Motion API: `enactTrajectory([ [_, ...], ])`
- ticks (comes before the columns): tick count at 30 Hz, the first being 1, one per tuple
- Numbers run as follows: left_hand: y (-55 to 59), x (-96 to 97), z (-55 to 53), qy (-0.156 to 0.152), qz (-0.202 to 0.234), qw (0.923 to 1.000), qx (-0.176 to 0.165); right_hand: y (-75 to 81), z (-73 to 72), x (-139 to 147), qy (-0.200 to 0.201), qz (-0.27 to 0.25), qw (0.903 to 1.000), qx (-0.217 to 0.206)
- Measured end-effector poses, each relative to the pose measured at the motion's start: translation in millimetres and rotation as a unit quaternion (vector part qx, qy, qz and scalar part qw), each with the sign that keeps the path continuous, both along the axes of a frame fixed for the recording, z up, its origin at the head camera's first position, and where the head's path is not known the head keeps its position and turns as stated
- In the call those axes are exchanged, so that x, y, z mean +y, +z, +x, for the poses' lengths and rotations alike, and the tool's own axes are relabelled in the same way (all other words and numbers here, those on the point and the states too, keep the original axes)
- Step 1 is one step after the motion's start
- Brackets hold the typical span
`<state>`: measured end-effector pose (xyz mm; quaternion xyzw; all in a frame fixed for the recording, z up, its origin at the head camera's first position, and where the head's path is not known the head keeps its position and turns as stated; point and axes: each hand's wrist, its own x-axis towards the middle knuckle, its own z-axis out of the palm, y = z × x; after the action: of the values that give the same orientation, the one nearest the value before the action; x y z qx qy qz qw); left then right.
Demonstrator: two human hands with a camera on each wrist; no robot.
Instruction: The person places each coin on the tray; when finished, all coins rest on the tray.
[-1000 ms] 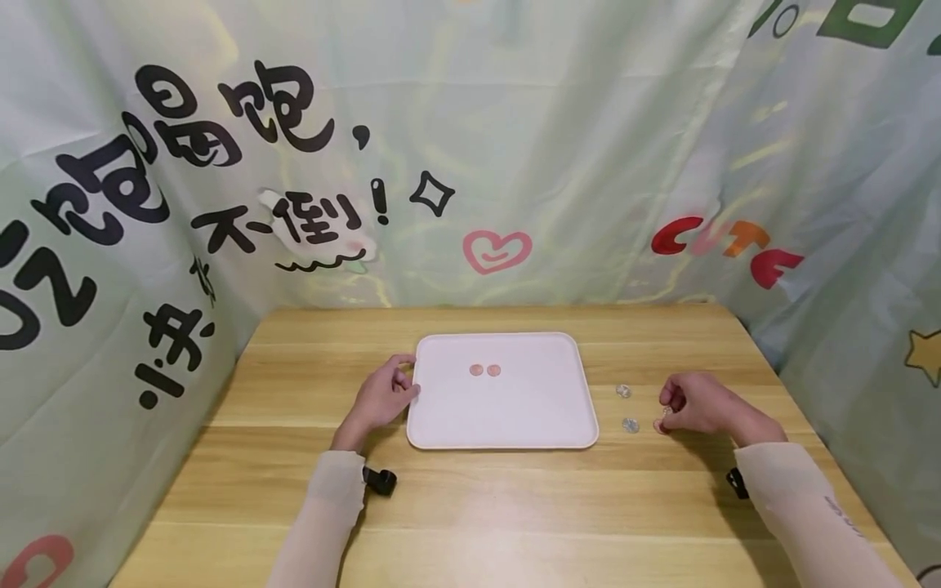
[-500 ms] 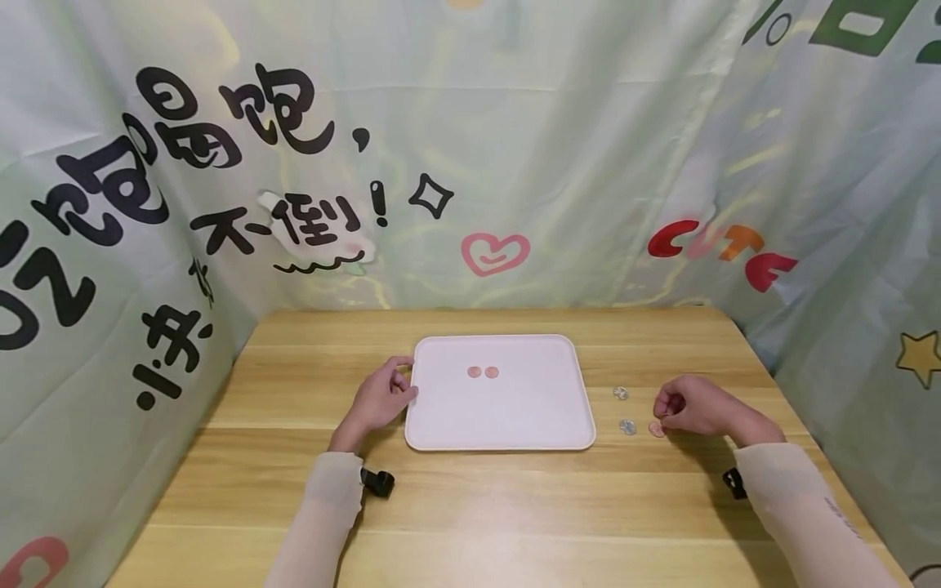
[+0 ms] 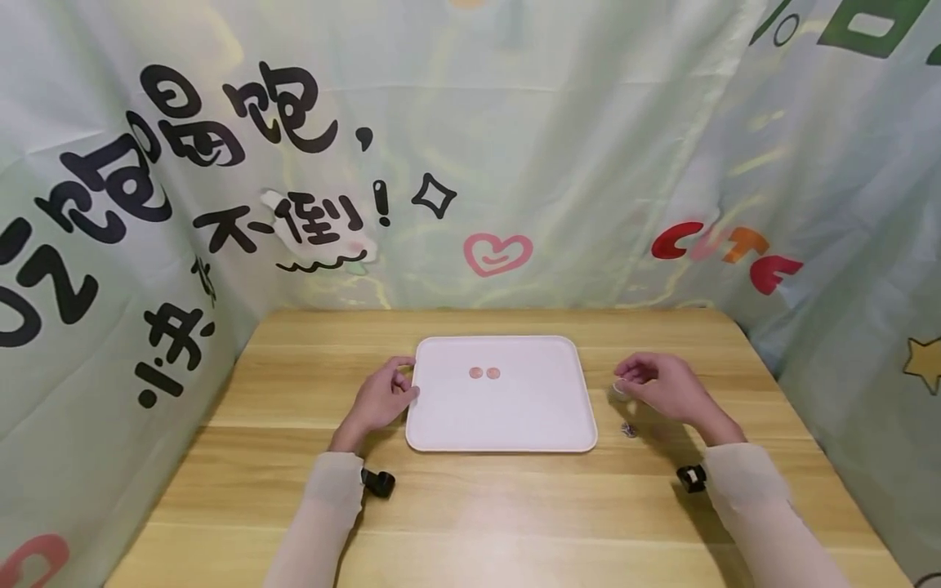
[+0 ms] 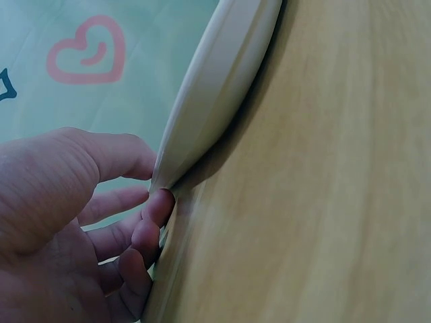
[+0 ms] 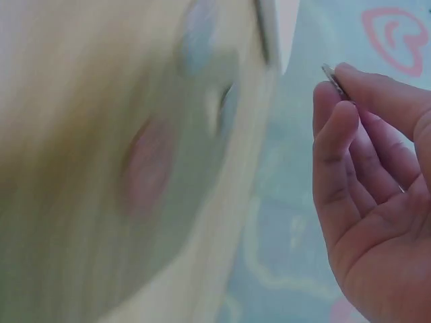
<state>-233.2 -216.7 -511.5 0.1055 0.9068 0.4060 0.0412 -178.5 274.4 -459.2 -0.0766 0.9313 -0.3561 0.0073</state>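
Note:
My left hand (image 3: 382,395) rests at the left edge of a pale pink tray (image 3: 507,425). Its thumb and forefinger touch the rim a little apart, the other fingers loosely bent, as the left wrist view shows. Two copper coins (image 3: 484,373) lie side by side on the tray. To the right of the tray, my right hand (image 3: 665,385) pinches a thin silver coin (image 5: 335,82) between thumb and fingertips. In the head view it hovers over the wood, its fingertips overlapping a silvery coin (image 3: 619,389). Another silver coin (image 3: 628,429) lies closer to me.
A blurred copper coin (image 5: 149,165) lies on the table in the right wrist view, with silver coins (image 5: 197,37) beyond it. The wooden table (image 3: 485,514) ends at the back against a printed curtain (image 3: 573,163). Curtains also flank both sides.
My right hand has lifted off the table by the copper coin and moved left and away from me, carrying a silver coin. The left hand and tray stay in place.

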Motion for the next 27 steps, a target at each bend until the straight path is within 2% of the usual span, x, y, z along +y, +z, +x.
enactTrajectory([
  [10,-0.6,1.0,-2.2,0.000,-0.001,0.9999,-0.011,4.5,-26.8,-50,0.045,-0.076,0.9961,-0.001],
  [17,2.4,-3.9,-5.4,-0.001,-0.007,1.0000,0.000,-6.5,-45.8,-83,0.028,-0.130,0.9910,-0.016],
  [23,-0.7,-0.9,-5.0,-0.005,-0.004,1.0000,-0.006,-8.5,-62.8,-103,0.027,-0.136,0.9902,-0.017],
  [27,-1.1,1.1,-3.3,0.001,-0.003,0.9999,-0.010,-11.4,-72.6,-116,0.032,-0.126,0.9908,-0.037],
])
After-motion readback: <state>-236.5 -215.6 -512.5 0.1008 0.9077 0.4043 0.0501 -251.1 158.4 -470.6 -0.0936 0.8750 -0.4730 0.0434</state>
